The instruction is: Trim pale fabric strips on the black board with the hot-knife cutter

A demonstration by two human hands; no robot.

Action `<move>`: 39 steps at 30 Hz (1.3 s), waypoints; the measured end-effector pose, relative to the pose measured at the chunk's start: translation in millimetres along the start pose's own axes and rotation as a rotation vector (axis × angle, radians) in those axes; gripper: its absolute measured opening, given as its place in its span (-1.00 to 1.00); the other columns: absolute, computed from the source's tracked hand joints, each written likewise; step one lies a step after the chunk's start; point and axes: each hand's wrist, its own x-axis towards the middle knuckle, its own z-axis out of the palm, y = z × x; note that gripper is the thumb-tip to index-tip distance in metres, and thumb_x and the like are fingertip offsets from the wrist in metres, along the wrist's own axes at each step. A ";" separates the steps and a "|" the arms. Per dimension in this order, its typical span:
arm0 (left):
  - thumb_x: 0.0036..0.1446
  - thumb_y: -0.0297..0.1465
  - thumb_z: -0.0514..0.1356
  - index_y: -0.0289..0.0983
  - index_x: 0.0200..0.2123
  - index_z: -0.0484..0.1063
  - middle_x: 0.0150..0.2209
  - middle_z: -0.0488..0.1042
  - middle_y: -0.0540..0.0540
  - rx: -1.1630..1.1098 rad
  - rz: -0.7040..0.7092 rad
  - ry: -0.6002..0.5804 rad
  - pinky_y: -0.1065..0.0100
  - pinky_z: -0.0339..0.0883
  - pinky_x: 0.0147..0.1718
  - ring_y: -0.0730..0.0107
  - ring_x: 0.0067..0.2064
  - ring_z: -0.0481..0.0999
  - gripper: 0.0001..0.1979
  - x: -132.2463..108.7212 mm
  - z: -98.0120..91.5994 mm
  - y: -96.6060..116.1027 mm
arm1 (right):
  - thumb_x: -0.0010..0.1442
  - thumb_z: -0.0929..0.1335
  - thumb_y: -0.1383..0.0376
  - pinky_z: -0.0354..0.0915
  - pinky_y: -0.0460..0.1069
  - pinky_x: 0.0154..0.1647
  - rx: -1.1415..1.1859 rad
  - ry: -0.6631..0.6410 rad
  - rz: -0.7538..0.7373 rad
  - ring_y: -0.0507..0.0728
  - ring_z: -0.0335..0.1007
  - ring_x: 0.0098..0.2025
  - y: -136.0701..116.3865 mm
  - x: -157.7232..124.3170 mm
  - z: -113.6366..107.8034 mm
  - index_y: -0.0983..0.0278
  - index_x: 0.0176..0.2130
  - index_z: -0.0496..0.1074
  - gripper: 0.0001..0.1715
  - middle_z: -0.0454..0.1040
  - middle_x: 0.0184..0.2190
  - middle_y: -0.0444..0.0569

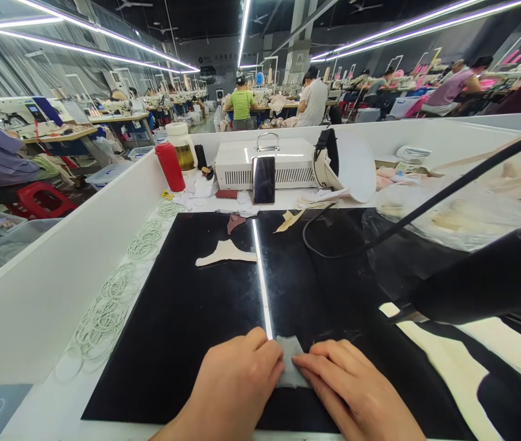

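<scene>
A small grey piece of thin fabric lies on the black work mat near its front edge. My left hand is closed, with its curled fingers at the fabric's left edge; the fingertips are hidden. On the opposite side, my right hand has its fingers pressed together and pinches the right edge of the same piece. Farther back on the mat lies a cream curved cut piece. Longer cream cut pieces rest to the right of my right hand.
A black machine arm with a cable reaches in from the right. Pale green cord loops line the left side. Behind the mat stand a phone, a white metal box and a red cup. Several people sit at machines beyond.
</scene>
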 end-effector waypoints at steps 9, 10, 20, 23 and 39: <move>0.34 -0.50 0.15 -0.16 -0.20 0.52 -0.37 0.46 0.06 0.013 -0.005 -0.004 0.39 0.18 -0.53 0.41 -0.46 0.51 -0.83 -0.9 -0.7 0.7 | 0.46 0.19 0.41 0.48 0.02 -0.16 -0.086 -0.024 -0.035 0.10 0.47 -0.25 -4.2 1.0 -3.3 0.18 0.00 0.44 -0.70 0.50 -0.25 -0.07; 0.34 -0.51 0.15 -0.15 -0.17 0.52 -0.37 0.46 0.06 0.016 0.002 0.007 0.39 0.17 -0.54 0.41 -0.47 0.51 -0.83 -1.0 -0.5 0.6 | 0.46 0.19 0.40 0.48 0.02 -0.18 -0.094 -0.027 -0.040 0.10 0.47 -0.26 -4.7 1.4 -4.0 0.18 0.01 0.44 -0.70 0.50 -0.25 -0.06; 0.30 -0.55 0.14 -0.13 -0.11 0.50 -0.38 0.44 0.07 0.026 0.025 0.037 0.41 0.14 -0.56 0.43 -0.48 0.50 -0.76 -1.5 -0.4 0.5 | 0.48 0.20 0.36 0.48 0.03 -0.24 -0.134 -0.055 0.000 0.12 0.49 -0.28 -6.5 -1.5 -4.6 0.18 0.02 0.43 -0.73 0.52 -0.27 -0.07; 0.29 -0.56 0.11 -0.14 -0.13 0.49 -0.38 0.44 0.07 0.038 0.024 0.038 0.44 0.15 -0.56 0.46 -0.48 0.49 -0.76 -1.8 -0.2 0.4 | 0.48 0.20 0.35 0.48 0.03 -0.24 -0.140 -0.056 0.014 0.12 0.50 -0.27 -6.5 -1.1 -4.2 0.18 0.04 0.43 -0.72 0.52 -0.26 -0.07; 0.31 -0.56 0.09 -0.23 -0.16 0.49 -0.39 0.43 0.00 0.224 0.143 0.220 0.32 0.36 -0.52 0.29 -0.43 0.50 -0.80 -2.8 -1.3 3.5 | 0.47 0.20 0.36 0.46 0.02 -0.26 -0.082 0.009 0.024 0.11 0.49 -0.29 -8.6 3.4 -2.8 0.17 -0.02 0.46 -0.72 0.50 -0.30 -0.08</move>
